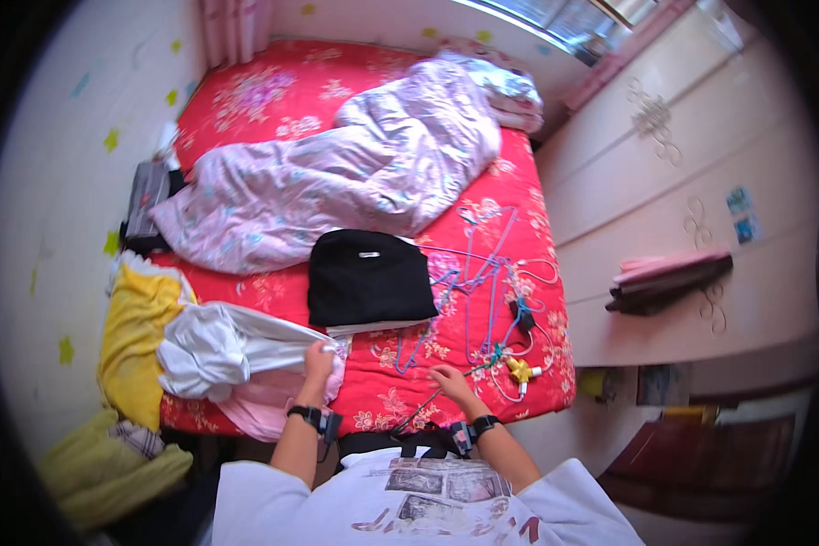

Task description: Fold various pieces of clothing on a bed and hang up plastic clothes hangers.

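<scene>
At the near edge of the bed, my left hand [318, 360] is closed on the end of a white garment [207, 349], which stretches left into a crumpled heap. A pink garment [257, 408] lies partly under it. My right hand [452, 382] hovers over the red flowered sheet, fingers apart and seemingly holding nothing. A thin dark cord [417, 412] runs close below its fingers. Beyond both hands sits a folded black garment [369, 284], a white layer showing beneath. Several blue and purple wire hangers [493, 264] lie tangled to its right.
A rumpled pink quilt [337, 177] spreads across the bed's middle. Yellow cloth [136, 332] is piled at the left edge. A white cable with a gold-coloured item [520, 370] lies at right. Dark and pink cloths [669, 280] hang by the pale wardrobe [610, 209].
</scene>
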Motion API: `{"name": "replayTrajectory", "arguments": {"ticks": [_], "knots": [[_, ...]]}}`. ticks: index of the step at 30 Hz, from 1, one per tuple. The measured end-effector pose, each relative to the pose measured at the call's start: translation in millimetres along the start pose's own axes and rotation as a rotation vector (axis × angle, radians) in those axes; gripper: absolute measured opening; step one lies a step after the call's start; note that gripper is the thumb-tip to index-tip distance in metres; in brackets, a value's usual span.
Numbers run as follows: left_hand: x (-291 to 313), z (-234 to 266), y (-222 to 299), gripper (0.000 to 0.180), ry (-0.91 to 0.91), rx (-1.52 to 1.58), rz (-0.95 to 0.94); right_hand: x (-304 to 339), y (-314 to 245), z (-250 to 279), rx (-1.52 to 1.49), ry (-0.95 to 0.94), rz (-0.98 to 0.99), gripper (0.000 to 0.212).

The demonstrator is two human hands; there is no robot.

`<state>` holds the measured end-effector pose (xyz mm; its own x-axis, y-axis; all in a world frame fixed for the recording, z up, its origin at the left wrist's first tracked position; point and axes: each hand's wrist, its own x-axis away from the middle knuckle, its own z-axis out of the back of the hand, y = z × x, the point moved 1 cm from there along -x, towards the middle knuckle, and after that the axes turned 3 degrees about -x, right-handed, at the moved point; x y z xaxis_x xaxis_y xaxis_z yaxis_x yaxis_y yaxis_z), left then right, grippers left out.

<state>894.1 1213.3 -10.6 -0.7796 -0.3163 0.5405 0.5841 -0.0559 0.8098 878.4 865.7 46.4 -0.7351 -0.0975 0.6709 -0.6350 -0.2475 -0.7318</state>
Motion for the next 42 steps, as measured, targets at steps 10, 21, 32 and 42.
{"name": "replayTrajectory", "arguments": {"ticks": [10,21,32,42], "knots": [[276.7,14.3,259.2,0.043,-1.308,0.68,-0.163,34.4,-8.6,-7.3,0.002,0.043,0.612,0.092],[295.6,89.0,278.1,0.055,-0.523,0.951,-0.522,172.1,-160.1,49.7,-0.057,0.217,0.961,0.024],[306.3,67.9,282.7,0.067,-0.064,1.038,-0.392,219.8,-190.3,83.8,-0.194,0.063,1.048,0.009],[319.0,-40.1,290.5,0.095,-0.037,-0.499,-1.152,247.7,-234.7,90.0,-0.006,0.073,1.203,0.005]]}}
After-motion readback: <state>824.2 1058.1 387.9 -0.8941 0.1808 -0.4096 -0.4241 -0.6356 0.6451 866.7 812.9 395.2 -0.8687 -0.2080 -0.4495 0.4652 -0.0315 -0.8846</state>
